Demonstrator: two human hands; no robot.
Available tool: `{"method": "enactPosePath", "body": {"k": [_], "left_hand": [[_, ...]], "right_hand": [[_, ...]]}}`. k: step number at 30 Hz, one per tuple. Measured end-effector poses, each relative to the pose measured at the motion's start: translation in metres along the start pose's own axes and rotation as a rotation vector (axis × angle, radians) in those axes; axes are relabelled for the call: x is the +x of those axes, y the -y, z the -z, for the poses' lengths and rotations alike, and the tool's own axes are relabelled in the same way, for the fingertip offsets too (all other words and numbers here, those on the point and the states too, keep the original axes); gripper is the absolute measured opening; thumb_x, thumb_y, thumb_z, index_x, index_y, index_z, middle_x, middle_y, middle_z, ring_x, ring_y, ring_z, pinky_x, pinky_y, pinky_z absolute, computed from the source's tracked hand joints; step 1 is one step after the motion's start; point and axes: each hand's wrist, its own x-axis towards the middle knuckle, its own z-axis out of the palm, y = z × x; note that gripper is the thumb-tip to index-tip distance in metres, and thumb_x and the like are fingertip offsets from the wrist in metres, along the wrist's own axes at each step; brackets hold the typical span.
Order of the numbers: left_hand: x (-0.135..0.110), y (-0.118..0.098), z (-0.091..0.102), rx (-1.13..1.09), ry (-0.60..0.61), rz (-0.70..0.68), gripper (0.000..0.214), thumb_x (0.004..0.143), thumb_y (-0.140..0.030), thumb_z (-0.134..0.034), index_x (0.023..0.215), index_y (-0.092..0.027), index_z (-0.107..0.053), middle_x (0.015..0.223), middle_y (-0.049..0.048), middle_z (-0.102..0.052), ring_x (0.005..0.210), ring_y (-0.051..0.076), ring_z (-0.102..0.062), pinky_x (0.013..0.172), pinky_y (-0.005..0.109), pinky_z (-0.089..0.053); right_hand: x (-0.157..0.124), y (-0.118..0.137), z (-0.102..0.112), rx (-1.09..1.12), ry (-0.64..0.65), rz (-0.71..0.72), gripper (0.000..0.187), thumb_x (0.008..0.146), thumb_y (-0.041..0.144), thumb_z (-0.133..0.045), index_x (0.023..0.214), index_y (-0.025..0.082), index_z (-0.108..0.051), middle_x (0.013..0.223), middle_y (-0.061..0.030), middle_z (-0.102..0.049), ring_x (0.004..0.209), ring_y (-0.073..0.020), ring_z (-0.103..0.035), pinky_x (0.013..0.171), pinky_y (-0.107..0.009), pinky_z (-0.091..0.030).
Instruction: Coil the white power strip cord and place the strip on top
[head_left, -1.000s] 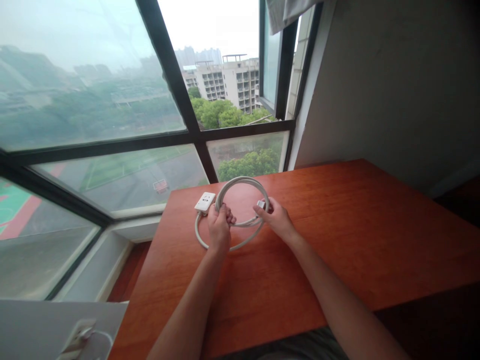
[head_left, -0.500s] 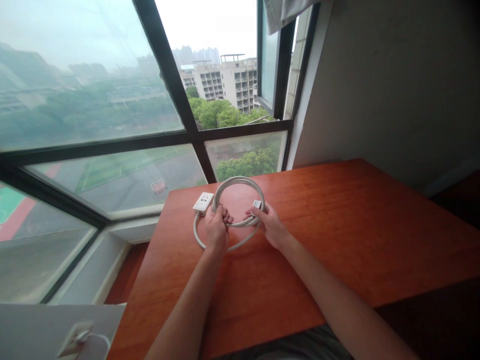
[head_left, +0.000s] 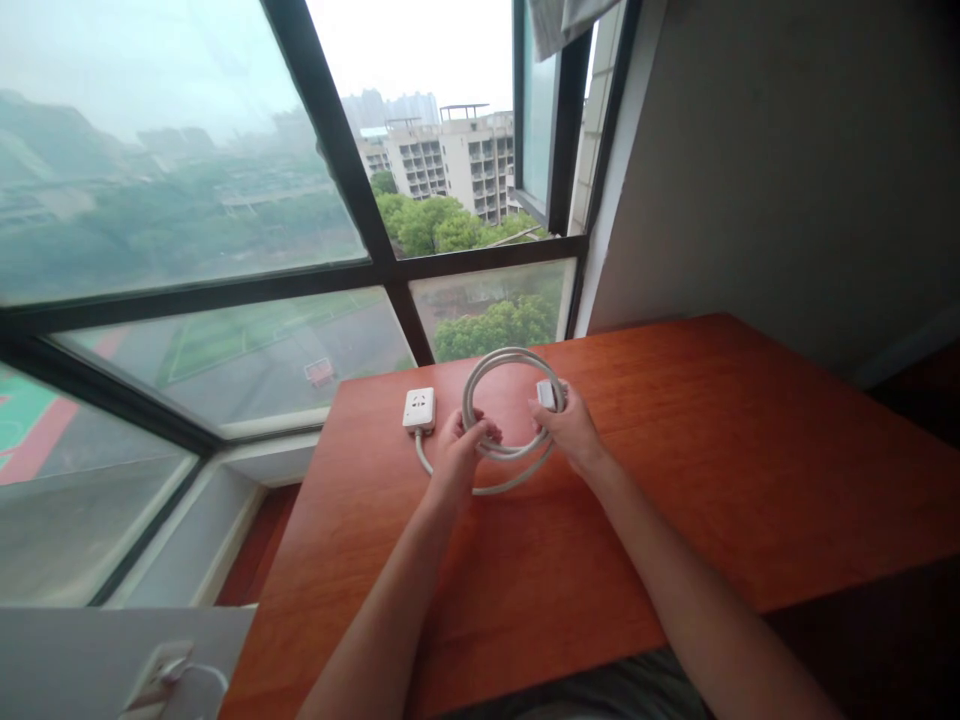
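Note:
A white extension cord [head_left: 510,355] is coiled into a ring between my hands, above the table. My left hand [head_left: 461,445] is closed around the ring's left side. On the right side, my right hand [head_left: 568,425] grips the coil together with the cord's white plug [head_left: 547,396]. The socket block [head_left: 419,409] at the cord's other end sits at the left, near the table's far edge. From it a loose loop of cable [head_left: 510,488] curves below the coil to the right. The fingertips behind the coil are partly hidden.
The reddish-brown wooden table [head_left: 705,450] stretches to the right. Behind it are dark-framed windows [head_left: 292,275], with one pane [head_left: 540,140] swung open. A wall outlet [head_left: 157,675] with a white plug and wire is at the lower left.
Both hands and the coil have moved to the right. The socket block has also shifted slightly right and turned more upright, and the loose loop has moved along with it.

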Motion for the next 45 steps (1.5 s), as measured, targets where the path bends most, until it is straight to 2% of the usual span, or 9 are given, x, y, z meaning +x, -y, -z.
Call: {"method": "enactPosePath", "body": {"k": [4,10,15,22,25,29,35,42,45], "left_hand": [[0.000,-0.021,0.010,0.017,0.029,0.020,0.035,0.068,-0.030,-0.076,0.093,-0.016,-0.055,0.066,-0.0056,-0.051,0.054,0.006,-0.050,0.056,0.020,-0.046],[-0.008,-0.044,0.019,0.090,0.379,0.249,0.031,0.076,-0.041,-0.071,0.089,-0.015,-0.060,0.058,-0.0055,-0.040,0.042,0.003,-0.031,0.038,0.016,-0.024],[-0.002,-0.029,0.021,0.029,0.311,0.274,0.033,0.082,-0.044,-0.065,0.076,-0.014,-0.054,0.056,-0.0090,-0.023,0.042,0.001,-0.020,0.037,0.013,-0.015],[0.010,-0.005,0.019,-0.035,0.059,0.166,0.040,0.073,-0.048,-0.073,0.076,-0.017,-0.047,0.053,-0.0119,-0.026,0.038,0.000,-0.018,0.036,0.012,-0.016],[0.015,0.005,0.020,0.030,-0.045,0.091,0.039,0.076,-0.050,-0.067,0.073,-0.018,-0.044,0.050,-0.0119,-0.029,0.036,0.002,-0.023,0.036,0.013,-0.020],[0.017,0.014,0.028,0.375,-0.074,-0.021,0.028,0.083,-0.043,-0.058,0.073,-0.020,-0.045,0.051,-0.0055,-0.046,0.040,0.009,-0.044,0.040,0.018,-0.033],[0.006,-0.003,0.030,0.942,0.031,-0.221,0.011,0.079,-0.028,-0.064,0.085,-0.021,-0.058,0.065,0.0024,-0.061,0.061,0.020,-0.059,0.060,0.027,-0.040],[-0.001,-0.034,0.032,1.363,-0.228,-0.353,0.017,0.083,-0.036,-0.059,0.093,-0.022,-0.060,0.090,0.0104,-0.064,0.087,0.027,-0.060,0.075,0.032,-0.040],[0.001,-0.042,0.045,1.652,-0.311,-0.207,0.032,0.086,-0.044,-0.051,0.103,-0.018,-0.058,0.107,0.0171,-0.061,0.098,0.032,-0.059,0.078,0.036,-0.042]], "right_hand": [[-0.002,0.008,0.014,-0.213,0.300,-0.010,0.030,0.066,0.028,-0.068,0.087,0.020,-0.049,0.061,0.0095,-0.050,0.047,-0.0076,-0.048,0.044,-0.019,-0.040],[-0.008,0.018,0.024,-0.302,0.601,0.023,0.024,0.066,0.020,-0.066,0.087,0.019,-0.053,0.068,0.0072,-0.052,0.057,-0.0078,-0.047,0.050,-0.018,-0.038],[-0.006,0.016,0.023,-0.240,0.565,-0.013,0.027,0.066,0.022,-0.069,0.089,0.018,-0.055,0.068,0.0064,-0.052,0.058,-0.0087,-0.048,0.050,-0.019,-0.039],[0.003,-0.010,0.015,-0.026,0.434,-0.155,0.032,0.068,0.031,-0.069,0.095,0.016,-0.059,0.065,0.0040,-0.058,0.054,-0.0108,-0.054,0.053,-0.022,-0.044],[0.003,-0.021,0.009,-0.079,0.315,-0.158,0.029,0.072,0.035,-0.062,0.093,0.015,-0.061,0.058,0.0034,-0.058,0.051,-0.0122,-0.054,0.050,-0.023,-0.042],[0.006,-0.027,0.008,-0.328,0.194,-0.080,0.023,0.070,0.030,-0.058,0.088,0.016,-0.062,0.052,0.0060,-0.054,0.043,-0.0110,-0.046,0.043,-0.022,-0.036],[0.013,-0.022,0.022,-0.491,0.221,0.101,0.020,0.070,0.025,-0.054,0.086,0.018,-0.064,0.064,0.0036,-0.060,0.054,-0.0120,-0.051,0.051,-0.022,-0.038],[0.016,-0.017,0.027,-0.567,0.256,0.129,0.020,0.071,0.024,-0.056,0.087,0.017,-0.066,0.073,0.0001,-0.066,0.063,-0.0146,-0.056,0.057,-0.023,-0.040],[0.016,-0.019,0.027,-0.561,0.254,0.117,0.019,0.071,0.024,-0.057,0.086,0.017,-0.066,0.073,0.0001,-0.067,0.063,-0.0144,-0.057,0.056,-0.022,-0.040]]}}
